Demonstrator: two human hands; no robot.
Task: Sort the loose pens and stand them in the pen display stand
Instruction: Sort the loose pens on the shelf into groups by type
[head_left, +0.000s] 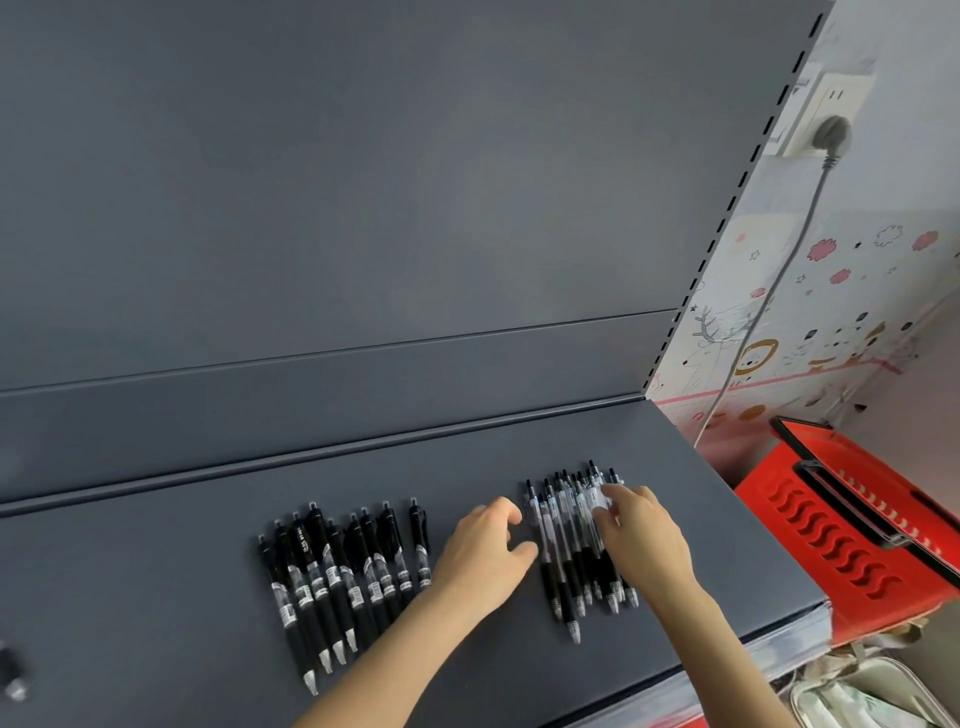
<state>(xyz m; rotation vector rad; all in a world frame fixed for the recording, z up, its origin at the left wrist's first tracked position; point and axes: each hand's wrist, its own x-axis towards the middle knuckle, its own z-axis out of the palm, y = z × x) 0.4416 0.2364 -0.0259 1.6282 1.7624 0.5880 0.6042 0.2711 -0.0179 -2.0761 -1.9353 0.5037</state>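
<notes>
Already sorted on the shelf (156, 597): black pens (332, 571) mid-shelf, clear pens (569, 561) near its right edge. My left hand (485, 545) curves loosely, empty, beside the clear ones; my right hand (641, 532) rests its fingers (605, 515) atop them, grip unclear. No stand in sight; standing them remains.
</notes>
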